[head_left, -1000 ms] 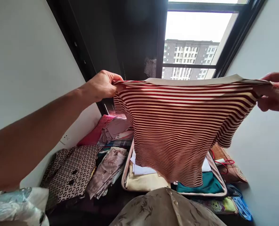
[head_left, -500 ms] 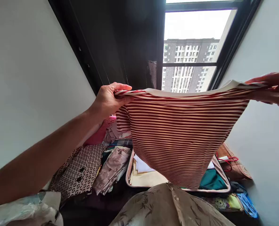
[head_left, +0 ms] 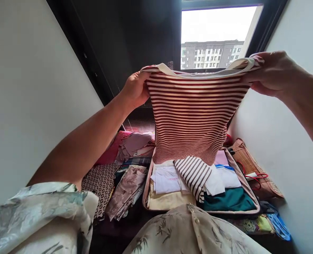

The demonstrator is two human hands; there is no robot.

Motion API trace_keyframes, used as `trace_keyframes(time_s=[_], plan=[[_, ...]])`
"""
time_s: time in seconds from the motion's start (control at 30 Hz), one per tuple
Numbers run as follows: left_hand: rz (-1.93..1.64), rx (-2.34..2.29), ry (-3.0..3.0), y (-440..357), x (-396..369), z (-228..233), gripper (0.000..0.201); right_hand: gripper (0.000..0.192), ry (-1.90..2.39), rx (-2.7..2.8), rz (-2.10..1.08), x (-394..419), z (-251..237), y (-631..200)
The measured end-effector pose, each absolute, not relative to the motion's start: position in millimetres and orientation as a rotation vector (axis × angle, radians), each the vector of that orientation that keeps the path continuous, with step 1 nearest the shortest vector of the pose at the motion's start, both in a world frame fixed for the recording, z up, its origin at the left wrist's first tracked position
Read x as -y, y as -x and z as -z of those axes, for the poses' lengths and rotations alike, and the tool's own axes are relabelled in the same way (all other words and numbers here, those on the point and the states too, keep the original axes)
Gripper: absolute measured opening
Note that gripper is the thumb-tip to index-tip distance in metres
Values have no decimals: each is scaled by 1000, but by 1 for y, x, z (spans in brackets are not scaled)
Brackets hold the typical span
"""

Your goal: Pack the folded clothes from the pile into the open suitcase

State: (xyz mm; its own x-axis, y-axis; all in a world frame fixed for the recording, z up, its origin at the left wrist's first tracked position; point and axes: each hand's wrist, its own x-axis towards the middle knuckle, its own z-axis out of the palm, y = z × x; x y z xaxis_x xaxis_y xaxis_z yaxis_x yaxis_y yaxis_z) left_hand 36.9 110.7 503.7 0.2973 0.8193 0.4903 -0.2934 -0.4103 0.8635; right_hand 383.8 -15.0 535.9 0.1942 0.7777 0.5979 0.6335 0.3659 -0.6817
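A: Head view: both hands are up at far centre, holding a red-and-cream striped knit top with a cream neckband (head_left: 196, 116) by its shoulders. Left hand (head_left: 135, 88) is curled shut on the left shoulder, fingers tucked behind the cloth. Right hand (head_left: 274, 72) is closed on the right shoulder seam, thumb on top.

B: Where does the top sit relative to the case?

A: It hangs upright in the air, directly over the open pink-rimmed soft suitcase (head_left: 251, 197). Its hem drapes down onto the contents, and a folded-over striped flap lies on the folded white shirt (head_left: 165, 180). A dark green folded garment (head_left: 229, 201) fills the near right corner of the case.

B: Step in hand?

A: My read: the garment is being held out flat by the shoulders over the case, either for folding or for laying in. Hem is down, body is not.

B: What does the next move call for?

A: Judgement only: keep both grips level so the body stays square, and lower evenly so it lands flat rather than bunching on the flap.

B: Surroundings?

A: Loose clothes lie left of the case: a brown-and-white geometric print garment (head_left: 100, 183) and a mauve leaf-print cloth (head_left: 127, 190). A woven tan bag with red handles (head_left: 251, 165) sits on the right, against the wall.
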Motion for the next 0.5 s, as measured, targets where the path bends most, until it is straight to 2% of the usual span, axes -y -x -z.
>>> trace_keyframes(time_s=[0.1, 0.2, 0.37, 0.5], plan=[[-1299, -529, -1521, -43, -127, -509, 14, 23, 1278, 1430, -333, 3, -541, -370], [-1256, -545, -1560, -46, -142, -508, 10, 9, 1244, 1430, -430, -7, -540, -368], [-1197, -537, -1542, -46, -165, -496, 20, 28, 1224, 1374, -585, -19, -539, -369], [-1134, -431, -1507, -47, -174, -492, 22, 8, 1264, 1411, -555, -37, -537, -381]])
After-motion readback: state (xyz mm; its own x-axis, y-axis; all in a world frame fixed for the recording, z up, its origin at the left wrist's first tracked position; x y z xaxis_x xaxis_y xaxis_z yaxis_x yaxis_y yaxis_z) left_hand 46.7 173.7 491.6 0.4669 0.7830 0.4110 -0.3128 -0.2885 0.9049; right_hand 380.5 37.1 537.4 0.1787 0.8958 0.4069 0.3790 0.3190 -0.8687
